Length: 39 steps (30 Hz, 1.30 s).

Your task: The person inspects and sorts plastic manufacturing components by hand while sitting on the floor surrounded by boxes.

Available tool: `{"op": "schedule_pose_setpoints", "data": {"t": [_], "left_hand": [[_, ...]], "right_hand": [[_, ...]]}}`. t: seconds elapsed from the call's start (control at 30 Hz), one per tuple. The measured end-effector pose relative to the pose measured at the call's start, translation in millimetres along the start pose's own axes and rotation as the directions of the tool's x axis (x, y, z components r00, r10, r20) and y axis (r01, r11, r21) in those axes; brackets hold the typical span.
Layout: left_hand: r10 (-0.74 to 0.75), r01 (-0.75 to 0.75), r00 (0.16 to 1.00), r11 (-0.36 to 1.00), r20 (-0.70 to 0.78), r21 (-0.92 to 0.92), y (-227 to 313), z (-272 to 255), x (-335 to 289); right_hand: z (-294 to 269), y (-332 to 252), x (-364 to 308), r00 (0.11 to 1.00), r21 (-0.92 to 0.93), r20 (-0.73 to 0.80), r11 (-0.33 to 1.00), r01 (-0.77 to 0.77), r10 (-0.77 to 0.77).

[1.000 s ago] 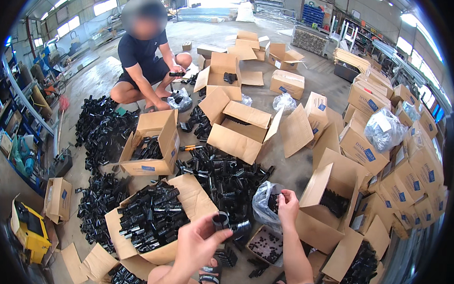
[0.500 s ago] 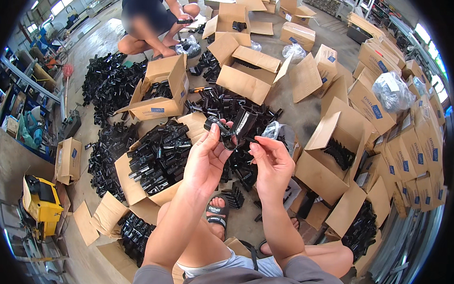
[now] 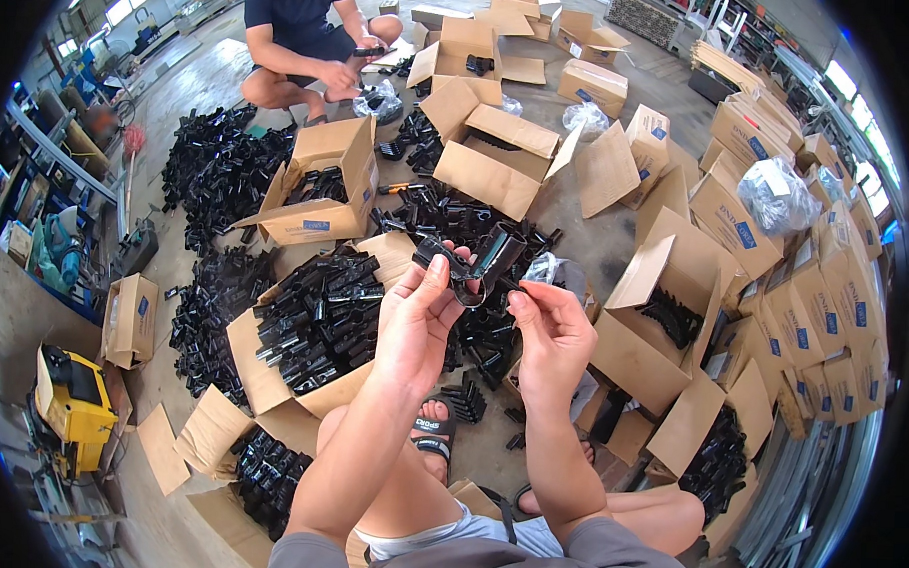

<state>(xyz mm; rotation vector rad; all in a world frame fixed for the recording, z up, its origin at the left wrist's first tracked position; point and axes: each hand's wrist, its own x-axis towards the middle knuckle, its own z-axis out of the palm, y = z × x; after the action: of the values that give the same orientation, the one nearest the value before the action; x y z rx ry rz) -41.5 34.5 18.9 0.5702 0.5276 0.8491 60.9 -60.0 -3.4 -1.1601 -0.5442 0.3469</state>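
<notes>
My left hand (image 3: 413,318) is closed around a shiny black pipe fitting (image 3: 497,257), a short tube joined to a wider, partly open sleeve with a curved lower edge. Just right of the fitting, my right hand (image 3: 556,333) pinches something thin and dark, too small to make out. A gap seems to lie between those fingertips and the sleeve, though whether the thin piece touches it I cannot tell. Below and around my hands lie loose black fittings (image 3: 487,345), and left of my left wrist a cardboard box (image 3: 256,367) is heaped with more.
Open cardboard boxes (image 3: 647,361) holding black parts stand on the right, with stacked cartons (image 3: 804,306) behind. Large piles of fittings (image 3: 218,166) cover the floor at left. A co-worker (image 3: 303,33) crouches at the far left, holding a dark part. A yellow machine (image 3: 75,401) stands left.
The fitting has tilted to the right in my left hand, its wide sleeve leaning over more. My right hand has shifted slightly right and down. The co-worker's hand has moved.
</notes>
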Motion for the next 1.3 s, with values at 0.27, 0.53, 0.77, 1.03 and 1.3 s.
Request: {"op": "schedule_pose_setpoints", "data": {"t": [0.27,0.53,0.77,1.03,1.3], "left_hand": [[0.067,-0.072,0.996,0.992,0.05,0.104,-4.3,-0.1,-2.5],[0.275,-0.324,0.939,0.908,0.208,0.264,-5.4,2.0,-6.8],[0.254,-0.347,0.92,0.882,0.299,0.319,-9.5,6.4,-7.8],[0.227,-0.341,0.909,0.887,0.349,0.312,-11.3,7.5,-8.5],[0.218,-0.37,0.9,0.839,0.377,0.399,-7.6,11.1,-11.6]], "right_hand": [[3.1,2.3,-0.2,0.997,0.092,0.028,0.993,-0.079,0.077],[-10.9,18.1,4.8,0.949,0.466,0.182,0.828,-0.313,0.256],[-25.8,26.3,5.3,0.947,0.499,0.211,0.806,-0.318,0.243],[-31.3,33.8,0.9,0.848,0.667,0.413,0.523,-0.53,0.333],[-25.9,22.5,-17.8,0.868,0.657,0.296,0.575,-0.488,0.4]]}}
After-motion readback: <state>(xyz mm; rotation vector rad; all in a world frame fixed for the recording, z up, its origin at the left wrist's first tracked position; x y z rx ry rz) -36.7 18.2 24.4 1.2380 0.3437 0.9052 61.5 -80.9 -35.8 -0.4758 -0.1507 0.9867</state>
